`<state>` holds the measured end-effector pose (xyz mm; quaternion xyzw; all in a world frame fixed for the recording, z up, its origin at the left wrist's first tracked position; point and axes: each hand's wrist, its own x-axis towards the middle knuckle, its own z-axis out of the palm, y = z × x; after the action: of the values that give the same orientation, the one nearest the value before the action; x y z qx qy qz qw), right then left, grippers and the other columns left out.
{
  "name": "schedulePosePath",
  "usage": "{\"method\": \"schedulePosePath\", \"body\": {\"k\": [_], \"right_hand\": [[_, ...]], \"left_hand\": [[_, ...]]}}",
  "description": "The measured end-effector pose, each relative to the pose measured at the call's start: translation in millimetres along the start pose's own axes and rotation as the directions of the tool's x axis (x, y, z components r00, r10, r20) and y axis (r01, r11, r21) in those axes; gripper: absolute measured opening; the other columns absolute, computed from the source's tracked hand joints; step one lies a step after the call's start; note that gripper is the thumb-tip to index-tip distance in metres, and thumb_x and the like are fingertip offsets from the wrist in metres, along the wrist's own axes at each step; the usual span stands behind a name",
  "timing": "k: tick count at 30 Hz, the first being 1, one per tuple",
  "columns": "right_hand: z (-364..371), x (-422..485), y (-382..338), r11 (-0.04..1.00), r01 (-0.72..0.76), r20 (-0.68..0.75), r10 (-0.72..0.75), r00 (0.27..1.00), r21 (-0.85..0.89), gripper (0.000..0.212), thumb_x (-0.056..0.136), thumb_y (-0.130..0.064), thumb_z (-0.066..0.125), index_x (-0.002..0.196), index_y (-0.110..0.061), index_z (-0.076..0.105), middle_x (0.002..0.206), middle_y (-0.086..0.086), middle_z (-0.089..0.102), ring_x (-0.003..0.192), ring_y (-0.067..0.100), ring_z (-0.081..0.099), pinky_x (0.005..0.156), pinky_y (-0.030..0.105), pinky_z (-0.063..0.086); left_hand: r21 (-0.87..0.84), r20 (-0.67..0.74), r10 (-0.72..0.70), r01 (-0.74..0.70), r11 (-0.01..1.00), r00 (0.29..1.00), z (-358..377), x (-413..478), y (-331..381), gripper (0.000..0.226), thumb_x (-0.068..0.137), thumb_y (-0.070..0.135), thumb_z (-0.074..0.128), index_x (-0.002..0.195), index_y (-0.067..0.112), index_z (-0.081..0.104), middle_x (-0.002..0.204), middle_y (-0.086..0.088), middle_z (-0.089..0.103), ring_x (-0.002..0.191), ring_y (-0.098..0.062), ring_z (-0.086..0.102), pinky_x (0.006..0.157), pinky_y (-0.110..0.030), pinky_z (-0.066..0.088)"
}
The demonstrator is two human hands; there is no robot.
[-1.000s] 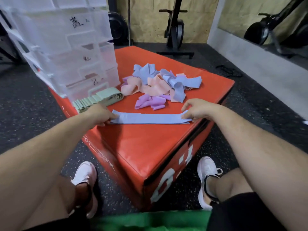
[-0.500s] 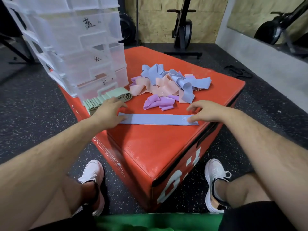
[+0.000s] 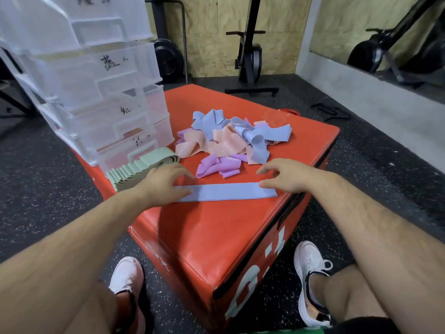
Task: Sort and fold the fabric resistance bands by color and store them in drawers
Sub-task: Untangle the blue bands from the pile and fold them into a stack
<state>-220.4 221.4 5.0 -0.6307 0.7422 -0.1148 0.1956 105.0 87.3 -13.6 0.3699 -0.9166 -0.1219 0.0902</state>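
A blue band (image 3: pixel 226 191) lies flat and stretched out on the red box (image 3: pixel 216 227). My left hand (image 3: pixel 163 184) rests on its left end with fingers spread. My right hand (image 3: pixel 286 175) hovers over the right end, fingertips touching it. Behind lies a tangled pile of blue, pink and purple bands (image 3: pixel 231 141). A stack of folded green bands (image 3: pixel 134 169) sits to the left, in front of the clear plastic drawer unit (image 3: pixel 101 92), whose drawers carry handwritten labels.
The red box stands on a black speckled gym floor (image 3: pixel 48 189). My legs and white shoes (image 3: pixel 310 268) are on either side of its near corner. Black exercise machines (image 3: pixel 250 56) stand against the wooden back wall. A mirror (image 3: pixel 385 32) lines the right wall.
Both hands slid inward along the blue band, smoothing it flat. The camera moved closer and tilted up, showing more of the drawer unit.
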Motion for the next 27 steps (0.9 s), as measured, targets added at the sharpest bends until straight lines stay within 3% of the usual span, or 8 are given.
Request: {"method": "schedulePosePath", "body": {"k": [5, 7, 11, 14, 17, 21, 23, 27], "right_hand": [[-8.8, 24.7, -0.3, 0.999, -0.037, -0.109, 0.039, 0.993, 0.014, 0.038, 0.091, -0.037, 0.068, 0.127, -0.029, 0.064, 0.132, -0.002, 0.058, 0.104, 0.011, 0.053, 0.091, 0.025, 0.04], [-12.9, 36.7, -3.2, 0.999, -0.027, -0.182, 0.032, 0.983, 0.029, 0.032, 0.093, -0.032, 0.063, 0.124, -0.031, 0.065, 0.132, 0.004, 0.051, 0.105, 0.017, 0.055, 0.092, 0.028, 0.042], [-15.2, 58.3, -14.3, 0.998, -0.029, -0.272, 0.043, 0.961, 0.055, 0.036, 0.092, -0.016, 0.057, 0.126, -0.027, 0.065, 0.154, 0.004, 0.03, 0.135, 0.027, 0.039, 0.109, 0.03, 0.032], [-12.5, 71.8, -21.3, 0.998, -0.066, -0.245, 0.07, 0.967, 0.024, 0.039, 0.096, -0.021, 0.053, 0.134, -0.025, 0.06, 0.162, 0.0, 0.023, 0.143, 0.032, 0.027, 0.114, 0.033, 0.023], [-12.7, 77.6, -20.0, 0.996, -0.09, -0.207, 0.086, 0.975, -0.012, 0.043, 0.096, -0.02, 0.051, 0.139, -0.016, 0.055, 0.159, 0.004, 0.03, 0.142, 0.034, 0.033, 0.114, 0.035, 0.024], [-20.0, 72.4, -18.5, 0.992, -0.11, -0.232, 0.123, 0.965, 0.069, 0.04, 0.092, -0.008, 0.053, 0.132, -0.003, 0.057, 0.143, 0.014, 0.048, 0.132, 0.035, 0.045, 0.108, 0.041, 0.038], [-27.3, 68.9, -19.1, 0.982, -0.1, -0.295, 0.144, 0.945, 0.16, 0.037, 0.094, -0.007, 0.05, 0.129, -0.001, 0.059, 0.142, 0.014, 0.052, 0.129, 0.033, 0.05, 0.105, 0.037, 0.04], [-45.4, 57.7, -25.0, 0.957, -0.006, -0.417, 0.132, 0.899, 0.289, 0.038, 0.098, -0.011, 0.05, 0.134, -0.014, 0.062, 0.143, 0.0, 0.055, 0.127, 0.016, 0.053, 0.091, 0.015, 0.033]], "left_hand": [[-0.107, -0.067, 0.06, -0.067, 0.992, 0.996, 11.3, 51.2, 55.1, 0.064, 0.066, 0.068, 0.045, 0.111, 0.03, 0.069, 0.11, 0.01, 0.062, 0.106, -0.014, 0.057, 0.094, -0.037, 0.046], [-0.146, -0.067, 0.068, -0.077, 0.986, 0.995, 14.1, 70.8, 76.2, 0.054, 0.07, 0.061, 0.056, 0.111, 0.028, 0.068, 0.113, 0.009, 0.063, 0.108, -0.014, 0.057, 0.093, -0.034, 0.046], [-0.133, -0.11, 0.089, -0.103, 0.986, 0.99, 19.0, 101.6, 100.2, 0.037, 0.077, 0.034, 0.063, 0.112, 0.022, 0.068, 0.114, 0.002, 0.063, 0.111, -0.021, 0.056, 0.091, -0.036, 0.046], [-0.161, -0.085, 0.052, -0.065, 0.985, 0.995, 20.8, 112.8, 100.6, 0.036, 0.083, 0.028, 0.063, 0.118, 0.023, 0.065, 0.117, 0.004, 0.059, 0.116, -0.018, 0.052, 0.096, -0.037, 0.044], [-0.085, -0.022, 0.064, -0.065, 0.994, 0.998, 21.4, 113.2, 93.1, 0.035, 0.078, 0.037, 0.053, 0.105, 0.019, 0.066, 0.099, 0.009, 0.046, 0.112, -0.024, 0.053, 0.091, -0.036, 0.042], [-0.207, -0.07, -0.01, -0.005, 0.978, 0.997, 15.5, 105.9, 95.9, 0.038, 0.084, 0.022, 0.057, 0.121, 0.022, 0.063, 0.116, 0.004, 0.054, 0.118, -0.019, 0.049, 0.099, -0.032, 0.041], [-0.258, -0.099, -0.006, -0.019, 0.966, 0.995, 14.5, 103.7, 98.8, 0.04, 0.086, 0.018, 0.058, 0.126, 0.022, 0.061, 0.127, 0.004, 0.056, 0.116, -0.015, 0.05, 0.093, -0.026, 0.04], [-0.363, -0.155, -0.023, -0.035, 0.931, 0.988, 9.9, 100.9, 106.0, 0.038, 0.091, 0.021, 0.061, 0.13, 0.024, 0.059, 0.134, 0.008, 0.056, 0.112, -0.01, 0.056, 0.087, -0.019, 0.038]]}}
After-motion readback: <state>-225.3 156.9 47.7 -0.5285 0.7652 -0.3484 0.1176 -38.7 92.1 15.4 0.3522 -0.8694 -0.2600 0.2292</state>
